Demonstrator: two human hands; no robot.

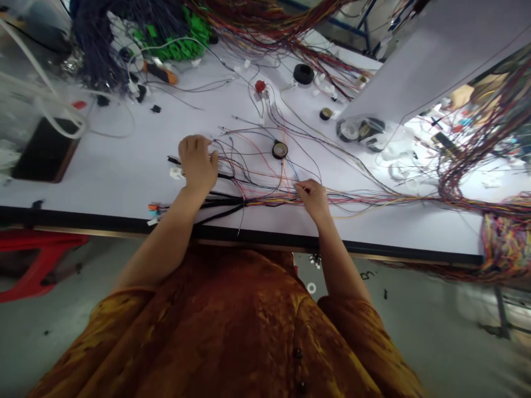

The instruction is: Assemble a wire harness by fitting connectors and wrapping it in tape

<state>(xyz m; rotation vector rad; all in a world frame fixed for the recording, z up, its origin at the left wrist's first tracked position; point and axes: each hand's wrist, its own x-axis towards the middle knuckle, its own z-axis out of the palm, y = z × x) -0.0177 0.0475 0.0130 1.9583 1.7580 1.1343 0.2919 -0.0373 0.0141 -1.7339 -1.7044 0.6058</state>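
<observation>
A long bundle of coloured wires (265, 201) runs across the white table, with black-sleeved branches (224, 202) at its left part. Over the left wire ends is my left hand (199, 163), its fingers apart and thumb spread, with thin wires beside the thumb. My right hand (313, 198) rests at the bundle's upper edge, thumb and forefinger pinched together on thin wires. Between the hands, a roll of black tape (279, 150) lies above the bundle. An orange and blue connector (153, 209) sits at the far left end, near a white connector (176, 173).
A phone (46, 149) lies at the left. Green connectors (182, 41) and dark wires are at the upper left. Black tape rolls (303, 73) and a red connector (260, 86) lie farther back. A white post (398, 61) stands at the right, beside hanging wires (468, 138).
</observation>
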